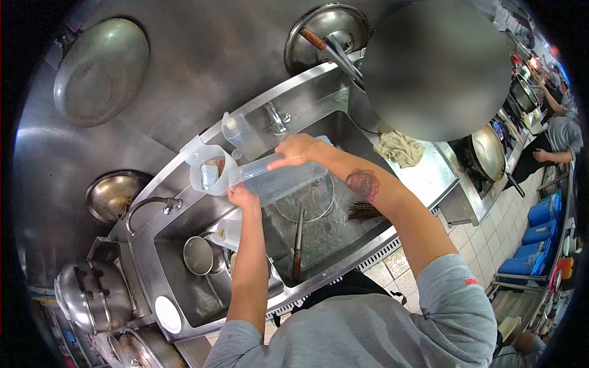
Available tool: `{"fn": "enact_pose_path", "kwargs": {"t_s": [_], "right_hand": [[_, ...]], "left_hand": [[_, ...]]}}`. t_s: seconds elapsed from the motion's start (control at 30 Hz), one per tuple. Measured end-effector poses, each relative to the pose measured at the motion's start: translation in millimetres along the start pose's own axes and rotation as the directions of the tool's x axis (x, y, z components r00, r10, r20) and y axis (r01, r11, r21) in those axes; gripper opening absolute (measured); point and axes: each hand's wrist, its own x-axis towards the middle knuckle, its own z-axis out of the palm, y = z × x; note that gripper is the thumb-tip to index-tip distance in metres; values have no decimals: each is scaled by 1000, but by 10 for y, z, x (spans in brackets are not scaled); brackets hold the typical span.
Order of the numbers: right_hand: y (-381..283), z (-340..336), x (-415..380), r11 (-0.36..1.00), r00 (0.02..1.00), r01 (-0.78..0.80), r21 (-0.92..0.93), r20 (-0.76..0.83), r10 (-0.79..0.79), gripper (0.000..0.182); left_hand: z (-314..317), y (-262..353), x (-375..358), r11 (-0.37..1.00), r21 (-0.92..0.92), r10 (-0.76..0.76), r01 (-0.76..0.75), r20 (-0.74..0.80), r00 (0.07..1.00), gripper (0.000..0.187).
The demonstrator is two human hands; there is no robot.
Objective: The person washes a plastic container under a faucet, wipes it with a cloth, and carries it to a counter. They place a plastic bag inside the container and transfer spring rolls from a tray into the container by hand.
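Note:
Both my hands hold a see-through plastic container [279, 184] above the right sink basin. My left hand [244, 197] grips its near left corner, fingers wrapped round the edge. My right hand [297, 151] is closed over the far side, with part of its grip hidden. Below the container, in the wet basin [356, 245], a long-handled tool [299, 245] leans with a large round rim at its far end. Brown bristles of a brush [365, 210] lie at the basin's right. Just left of the container, a white tub [197, 161] holds scrubbing pads.
A pump bottle [242, 136] and a tap [277, 118] stand behind the basin. The left basin contains a metal pot [199, 256] and a white plastic jug [228, 233]. A cloth [399, 149] lies on the right counter, near a wok [489, 153]. Another person [561, 135] stands far right.

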Motion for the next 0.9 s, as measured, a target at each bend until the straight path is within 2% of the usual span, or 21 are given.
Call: {"fn": "enact_pose_path", "kwargs": {"t_s": [0.1,0.2,0.3,0.4,0.5,0.57,0.67,0.7,0.77,0.8,0.83,0.9], "right_hand": [[-64,-227,-69,964,986,166,-206,23,-164,52],[120,-260,94,956,979,151,-251,174,-109,36],[319,-118,181,944,961,274,-182,24,-274,26],[191,-243,-9,970,982,179,-162,-31,-187,24],[44,-271,-144,965,995,-30,-261,-99,4,21],[-106,-331,-244,965,994,-72,-252,-97,49,20],[-223,-322,-302,971,992,-102,-217,-91,84,22],[-241,-325,-315,974,992,-106,-201,-90,89,23],[-279,-437,-395,992,992,-48,-117,111,61,35],[-280,-471,-435,997,977,-26,-67,209,39,43],[-133,-290,-359,990,982,-13,141,188,-14,47],[298,184,-111,851,990,35,525,100,-103,58]], "left_hand": [[-350,-311,195,1000,5,-16,16,-86,996,23],[-737,-552,314,982,-32,-188,185,-182,965,22],[-1102,-875,491,959,2,-282,283,-94,955,29],[-701,-456,-1,820,94,-572,565,99,814,44],[-194,-244,-302,738,-65,-620,671,325,714,64],[272,-87,-456,515,-315,-804,797,146,577,65],[1093,472,-1182,560,-202,-782,804,192,593,64],[1120,310,-1081,583,-188,-750,790,249,613,59],[1014,-302,-704,630,-162,-677,760,365,639,50],[938,-500,-548,679,-79,-621,730,469,628,41],[902,-494,-554,715,19,-610,699,507,610,40],[798,-447,-600,775,209,-588,597,585,559,40]]}}
